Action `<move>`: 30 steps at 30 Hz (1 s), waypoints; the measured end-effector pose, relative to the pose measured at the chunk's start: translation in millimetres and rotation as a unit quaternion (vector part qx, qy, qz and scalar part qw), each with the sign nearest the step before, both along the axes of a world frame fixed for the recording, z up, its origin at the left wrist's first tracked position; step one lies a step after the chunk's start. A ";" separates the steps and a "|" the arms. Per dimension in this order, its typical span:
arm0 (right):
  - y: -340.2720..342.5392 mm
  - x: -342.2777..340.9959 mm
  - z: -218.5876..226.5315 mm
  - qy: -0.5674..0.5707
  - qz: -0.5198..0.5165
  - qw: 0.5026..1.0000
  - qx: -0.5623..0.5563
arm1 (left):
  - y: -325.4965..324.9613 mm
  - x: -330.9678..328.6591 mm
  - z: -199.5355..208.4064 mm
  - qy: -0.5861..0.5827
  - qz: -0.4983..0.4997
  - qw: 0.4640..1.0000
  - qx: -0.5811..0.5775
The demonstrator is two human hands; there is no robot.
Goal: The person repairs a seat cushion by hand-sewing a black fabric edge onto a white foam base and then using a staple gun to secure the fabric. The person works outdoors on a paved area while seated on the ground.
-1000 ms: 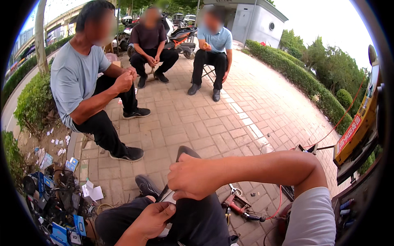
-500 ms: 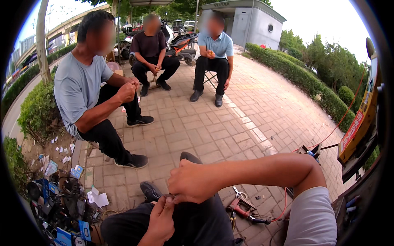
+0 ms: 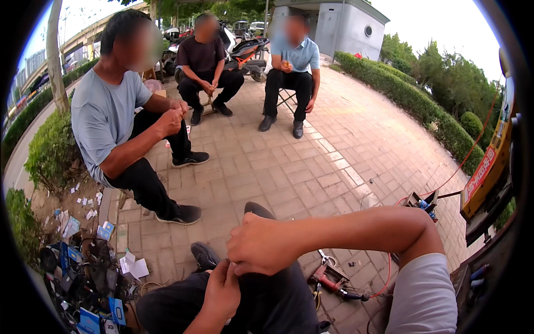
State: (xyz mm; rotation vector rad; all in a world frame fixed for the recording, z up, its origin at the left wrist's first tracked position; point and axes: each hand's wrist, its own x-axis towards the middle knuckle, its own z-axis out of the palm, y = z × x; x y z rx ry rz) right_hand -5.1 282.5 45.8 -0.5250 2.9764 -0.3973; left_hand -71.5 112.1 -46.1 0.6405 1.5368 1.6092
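Observation:
Both my hands meet just above my dark-trousered lap (image 3: 267, 303). My left hand (image 3: 221, 295) is closed, its thumb pressed against the fingers at the tip. Right against it, my right hand (image 3: 260, 244) is curled with the knuckles up, its forearm reaching across from the right. Whatever the two pinches hold between them is too small and too covered to make out. My dark shoes (image 3: 204, 257) rest on the paving beyond the hands.
To my right on the brick paving lies a red air-tool-like gun (image 3: 329, 279) with a red hose (image 3: 388, 278). A tool box (image 3: 420, 205) stands farther right. At lower left is a heap of black cables and blue boxes (image 3: 89, 284). Three seated people (image 3: 105, 117) face inward.
My left thumb and fingers have shifted slightly closer under the right hand. The whole view has tilted a little; the seated people keep nearly the same poses.

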 end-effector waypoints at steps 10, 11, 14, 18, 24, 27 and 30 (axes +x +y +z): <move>5.4 12.8 2.0 -0.002 0.010 0.999 -0.035 | 11.2 -8.3 -45.1 0.068 -0.102 0.984 0.128; 6.4 12.0 2.5 -0.011 0.011 0.999 -0.036 | 11.2 -8.2 -41.2 0.079 -0.106 0.983 0.125; 1.8 7.3 12.2 -0.086 -0.009 0.996 0.009 | 12.3 -2.0 -32.3 0.123 -0.100 0.979 0.131; 3.6 4.3 14.9 -0.114 -0.002 0.993 0.027 | 13.7 -10.0 -30.1 0.202 -0.122 0.965 0.114; 9.3 8.9 3.0 0.011 0.025 0.997 -0.070 | 11.2 -16.8 -24.1 0.160 -0.154 0.971 0.086; 11.2 11.4 5.3 -0.022 0.042 0.995 -0.089 | 11.7 -13.6 -25.6 0.148 -0.150 0.975 0.077; 11.7 14.3 11.2 -0.045 0.056 0.996 -0.061 | 14.0 -8.3 -25.7 0.138 -0.154 0.976 0.073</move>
